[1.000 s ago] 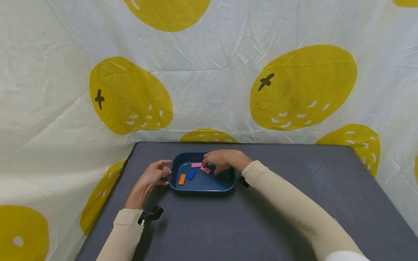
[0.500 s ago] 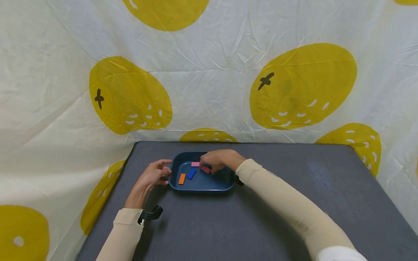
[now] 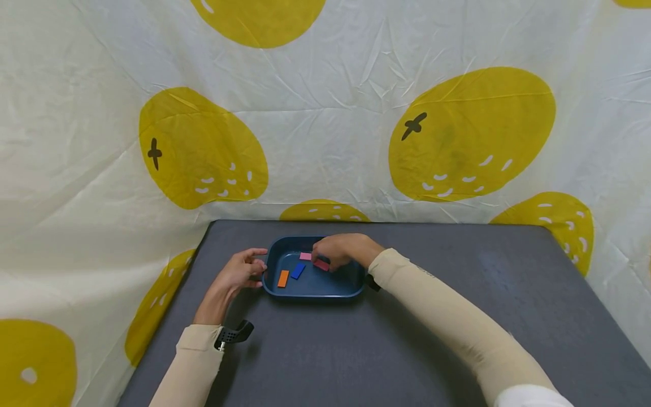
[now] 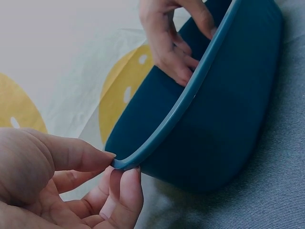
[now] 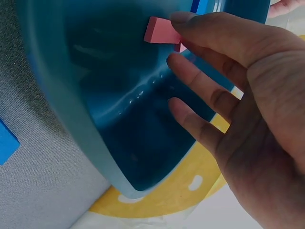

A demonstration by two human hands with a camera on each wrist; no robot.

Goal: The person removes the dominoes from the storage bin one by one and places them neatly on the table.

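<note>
A blue rectangular tub (image 3: 315, 295) stands on the table with several small rectangular blocks inside. My left hand (image 3: 245, 270) pinches its left rim between thumb and fingers, as the left wrist view shows at the tub's rim (image 4: 157, 136). Inside the tub, my right hand (image 3: 338, 250) has thumb and index finger at one end of a pink block (image 5: 161, 31); its other fingers are spread loosely. A second pink block (image 3: 305, 256) lies beside those fingertips, partly covered by them. Left of these are a blue block (image 3: 298, 271) and an orange block (image 3: 283, 278).
Outside the tub, another blue block (image 5: 6, 143) lies on the grey table (image 3: 432, 339), hidden behind my right arm in the head view. A white cloth (image 3: 325, 152) with yellow fruit prints hangs behind the table.
My right hand has shifted slightly left and closed in on the nearer pink block. The farther pink block has slid a little. My left hand stays on the rim.
</note>
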